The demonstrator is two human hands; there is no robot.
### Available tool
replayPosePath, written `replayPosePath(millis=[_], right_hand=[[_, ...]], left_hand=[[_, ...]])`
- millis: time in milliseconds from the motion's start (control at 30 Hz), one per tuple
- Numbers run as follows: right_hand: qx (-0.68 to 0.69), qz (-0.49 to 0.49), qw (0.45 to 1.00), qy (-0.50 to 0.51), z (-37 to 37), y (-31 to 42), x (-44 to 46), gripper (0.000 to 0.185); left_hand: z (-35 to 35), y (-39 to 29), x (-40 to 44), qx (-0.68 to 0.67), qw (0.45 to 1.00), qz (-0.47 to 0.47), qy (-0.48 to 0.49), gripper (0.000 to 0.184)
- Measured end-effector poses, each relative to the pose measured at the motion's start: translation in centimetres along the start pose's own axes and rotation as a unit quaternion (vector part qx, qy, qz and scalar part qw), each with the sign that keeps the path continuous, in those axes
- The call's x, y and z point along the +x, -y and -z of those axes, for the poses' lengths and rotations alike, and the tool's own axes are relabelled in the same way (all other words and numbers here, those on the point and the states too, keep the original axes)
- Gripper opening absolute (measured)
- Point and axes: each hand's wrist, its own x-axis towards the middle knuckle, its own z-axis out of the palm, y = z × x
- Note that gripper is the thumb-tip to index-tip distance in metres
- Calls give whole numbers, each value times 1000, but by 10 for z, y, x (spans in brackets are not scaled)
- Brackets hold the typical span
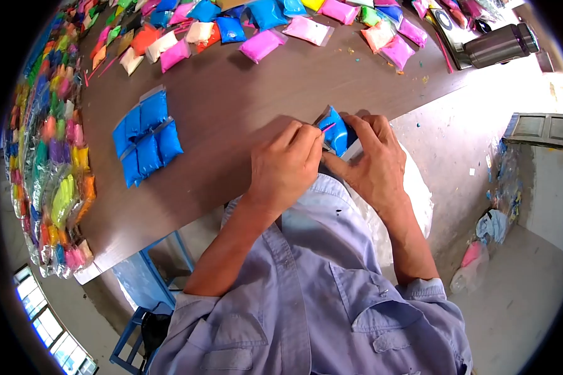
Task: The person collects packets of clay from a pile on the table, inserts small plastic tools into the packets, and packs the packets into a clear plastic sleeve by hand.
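Wearing a pale blue-grey shirt [294,269] and holding both bare forearms forward, with elbows bent, angled inward from the sleeves. Having a white plastic bag [419,194] just beside the right wrist. Holding the hands close together at the near edge of a brown table [219,119], a little right of centre. Bunching the fingers of the left hand [286,159], knuckles up and fingertips turned right, and pinching what looks like a thin pink stick [329,127], mostly hidden in the grip. Arching the right hand [381,159] opposite, back upward, with thumb pointing left on the near side and fingers curled on the far side, grasping a small blue packet [338,136] by its right part. Having that packet between both hands, just right of the left fingertips, with the stick's pink end over its left side; unable to tell whether touching. Having a joined block of blue packets [149,156] on the table to the left, well apart from the left hand, and heaped clear bags of coloured packets [62,187] at the far left. Facing scattered loose packets [263,45] along the far side, and a dark metallic flask [500,47] on its side at far right.
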Motion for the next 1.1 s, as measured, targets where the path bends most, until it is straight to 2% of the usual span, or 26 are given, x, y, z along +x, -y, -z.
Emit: replayPosePath(millis=[33, 100, 200, 333, 400, 467, 600, 700, 767, 1100], right_hand=[[1, -1, 1000, 0, -1, 3, -2, 60], [67, -108, 992, 18, -2, 10, -9, 55], [78, -119, 990, -20, -7, 13, -13, 52], [113, -160, 980, -21, -12, 8, -17, 46], [223, -240, 945, -13, -15, 13, -18, 36], [256, -247, 934, -28, -22, 18, -18, 33], [345, -241, 905, -67, -36, 17, -23, 32], [345, -256, 901, -51, -34, 18, -22, 32], [353, -263, 896, -57, -34, 17, -23, 31], [416, -262, 868, -70, -42, 17, -25, 30]], left_hand=[[1, 1, 1, 11, 1000, -3, 10, 6], [1, 4, 2, 23, 1000, -5, 20, 7], [-2, 9, 5, 26, 998, -45, 30, 12], [-1, 9, 6, 58, 994, -85, 45, 12], [0, 9, 8, 68, 992, -99, 50, 12], [3, 10, 11, 118, 983, -106, 96, 8], [4, 13, 22, 121, 984, -93, 88, 8], [3, 16, 25, 105, 987, -85, 90, 8], [4, 12, 20, 59, 996, -54, 49, 9], [4, 10, 27, 28, 994, -47, 90, 9]])
